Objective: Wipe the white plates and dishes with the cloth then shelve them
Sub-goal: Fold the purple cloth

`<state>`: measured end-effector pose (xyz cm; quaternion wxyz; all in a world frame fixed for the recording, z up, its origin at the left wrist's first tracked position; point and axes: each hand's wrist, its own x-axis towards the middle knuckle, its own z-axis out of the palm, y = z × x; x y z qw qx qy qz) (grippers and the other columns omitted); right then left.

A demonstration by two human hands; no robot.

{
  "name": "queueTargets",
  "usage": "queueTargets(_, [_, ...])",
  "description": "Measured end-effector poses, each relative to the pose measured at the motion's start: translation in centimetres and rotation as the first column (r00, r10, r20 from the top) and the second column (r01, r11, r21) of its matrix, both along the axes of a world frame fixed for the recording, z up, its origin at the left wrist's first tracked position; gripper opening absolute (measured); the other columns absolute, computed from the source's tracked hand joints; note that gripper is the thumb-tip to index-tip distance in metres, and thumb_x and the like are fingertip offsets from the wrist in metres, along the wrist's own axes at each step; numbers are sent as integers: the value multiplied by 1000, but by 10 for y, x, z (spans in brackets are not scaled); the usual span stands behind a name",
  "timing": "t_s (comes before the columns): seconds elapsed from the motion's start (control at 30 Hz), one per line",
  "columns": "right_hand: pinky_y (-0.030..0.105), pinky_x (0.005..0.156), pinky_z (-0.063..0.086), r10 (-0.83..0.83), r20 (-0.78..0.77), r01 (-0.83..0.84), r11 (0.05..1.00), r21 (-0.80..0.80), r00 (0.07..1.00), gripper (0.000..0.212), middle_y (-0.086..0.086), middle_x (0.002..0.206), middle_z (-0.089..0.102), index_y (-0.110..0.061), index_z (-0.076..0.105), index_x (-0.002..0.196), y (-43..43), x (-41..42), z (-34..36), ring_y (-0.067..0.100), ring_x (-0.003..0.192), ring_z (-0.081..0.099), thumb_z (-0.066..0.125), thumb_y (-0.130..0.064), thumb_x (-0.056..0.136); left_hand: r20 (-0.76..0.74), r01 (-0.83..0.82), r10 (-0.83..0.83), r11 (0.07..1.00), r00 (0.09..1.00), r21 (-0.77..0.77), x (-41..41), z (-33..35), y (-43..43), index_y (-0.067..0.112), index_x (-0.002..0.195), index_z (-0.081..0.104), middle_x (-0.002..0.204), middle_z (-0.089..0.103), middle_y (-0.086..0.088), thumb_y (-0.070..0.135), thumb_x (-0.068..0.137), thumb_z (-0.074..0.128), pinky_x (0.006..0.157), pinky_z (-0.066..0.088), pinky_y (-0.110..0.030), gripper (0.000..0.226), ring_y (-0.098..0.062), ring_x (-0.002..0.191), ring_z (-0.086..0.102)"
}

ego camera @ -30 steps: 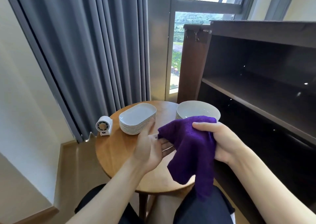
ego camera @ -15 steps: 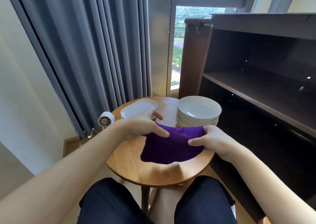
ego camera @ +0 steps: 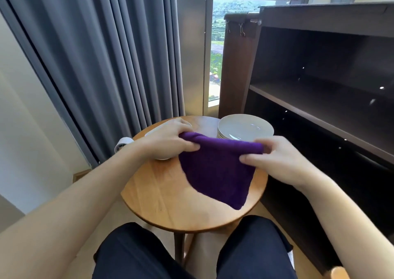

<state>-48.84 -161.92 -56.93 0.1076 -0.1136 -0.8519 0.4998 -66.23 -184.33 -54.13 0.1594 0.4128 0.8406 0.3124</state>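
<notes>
A purple cloth (ego camera: 215, 172) hangs over the round wooden table (ego camera: 166, 200), held up by its top edge. My left hand (ego camera: 168, 140) grips its left corner and my right hand (ego camera: 275, 157) pinches its right corner. Behind the cloth a stack of round white plates (ego camera: 245, 127) stands at the table's far right. A stack of oblong white dishes (ego camera: 153, 131) at the far left is mostly hidden behind my left hand.
A dark wooden shelf unit (ego camera: 319, 99) with bare shelves stands right of the table. A small white fan (ego camera: 122, 143) sits at the table's left edge behind my forearm. Grey curtains (ego camera: 106, 55) hang behind, beside a window. My knees are below the table.
The cloth, lying flat on the table half a second ago, is now lifted by its far edge in both hands. Before that my right hand held it bunched in the air.
</notes>
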Motion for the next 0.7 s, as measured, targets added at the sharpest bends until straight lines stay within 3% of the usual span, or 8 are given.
queueTargets(0.1, [39,85,62,-74,-118,11,887,-461,990,18,10,110,78,-17,81,107,7,-7,-6,25,103,75,70,-13,93,537,-249,35,910,843,331,-3,-20,9,12,120,69,115,74,-10,38,78,75,89,56,-41,49,-29,110,68])
queueTargets(0.17, [47,93,59,-161,-100,62,772,-632,982,24,17,115,76,-9,76,115,7,-17,-17,34,109,73,67,-14,94,660,-405,77,840,748,361,2,-38,25,14,121,68,110,76,-8,41,80,78,75,57,-33,51,-27,104,71])
queueTargets(0.27, [41,81,64,-262,-9,156,603,-782,965,26,21,112,76,-1,72,119,8,-30,-39,32,98,76,64,-11,96,746,-478,101,822,658,310,2,-61,42,15,115,71,108,77,-8,43,85,76,78,57,-37,41,-27,101,73])
queueTargets(0.33, [38,69,65,-296,68,215,499,-839,953,21,20,105,77,-4,74,112,10,-33,-55,29,84,77,65,-12,96,823,-398,-17,869,568,293,-1,-77,45,19,113,74,115,75,-10,34,84,80,80,59,-38,33,-29,103,73])
queueTargets(0.43, [36,56,62,-299,209,317,380,-869,931,19,16,91,78,-9,73,109,22,-33,-76,27,70,76,67,-22,96,903,-250,-207,916,375,314,-2,-102,44,19,136,60,134,64,-18,7,85,75,86,60,-43,54,-37,116,67])
queueTargets(0.53, [37,55,61,-271,285,356,269,-895,919,30,16,90,78,-6,74,111,35,-34,-95,28,68,76,73,-24,87,878,-118,-221,948,424,295,1,-117,53,26,144,47,140,60,-15,-2,85,71,99,52,-52,70,-39,126,60])
queueTargets(0.6, [37,56,61,-259,299,355,206,-912,919,37,17,91,77,-4,75,108,41,-32,-103,29,70,76,75,-25,77,857,-101,-217,950,468,295,-1,-122,61,29,142,49,139,61,-10,0,83,73,96,54,-49,70,-35,126,61])
queueTargets(0.7, [45,77,63,-214,296,324,109,-940,931,49,17,104,75,-4,73,121,49,-30,-113,31,81,75,74,-24,77,861,-104,-308,920,405,377,-7,-128,71,31,140,52,141,60,-11,0,81,76,87,58,-41,70,-33,123,63])
